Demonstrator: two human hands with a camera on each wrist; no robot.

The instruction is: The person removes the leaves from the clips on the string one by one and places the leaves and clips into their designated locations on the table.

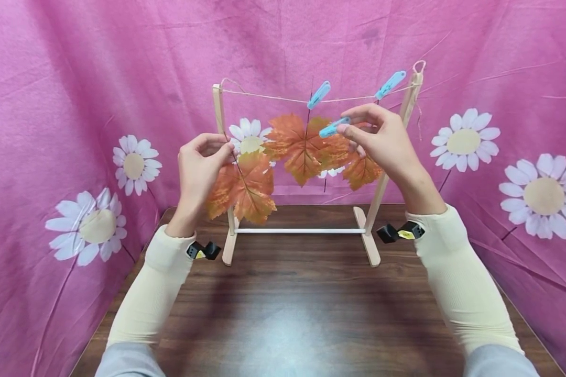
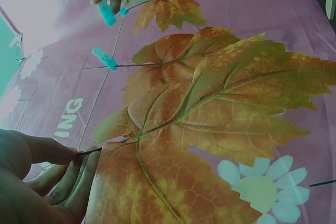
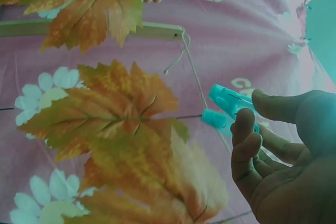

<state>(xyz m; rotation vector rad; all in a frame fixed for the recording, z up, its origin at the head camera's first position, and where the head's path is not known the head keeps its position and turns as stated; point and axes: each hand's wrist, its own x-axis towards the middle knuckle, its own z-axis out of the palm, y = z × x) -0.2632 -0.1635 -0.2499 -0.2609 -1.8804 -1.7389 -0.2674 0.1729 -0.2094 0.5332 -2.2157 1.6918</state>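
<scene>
My left hand (image 1: 203,162) pinches the thin dark stem of an orange artificial maple leaf (image 1: 247,188) between thumb and fingertips, beside the frame's left post. The leaf hangs below the string (image 1: 264,96), off it. In my right hand (image 1: 379,136), thumb and fingers pinch a light blue clothespin (image 1: 332,128), in front of the hanging leaves. A second blue clothespin (image 1: 319,95) clips a leaf (image 1: 298,144) by its stem near the string's middle. Another clothespin (image 1: 390,85) sits on the string near the right post, above a leaf (image 1: 363,170) partly hidden by my right hand.
The string runs between two wooden posts (image 1: 218,107), joined low down by a white rod (image 1: 302,231) and standing on wooden feet (image 1: 367,246). The frame stands on a dark wooden table (image 1: 283,298). Pink cloth (image 1: 283,42) with daisies hangs around the back and sides.
</scene>
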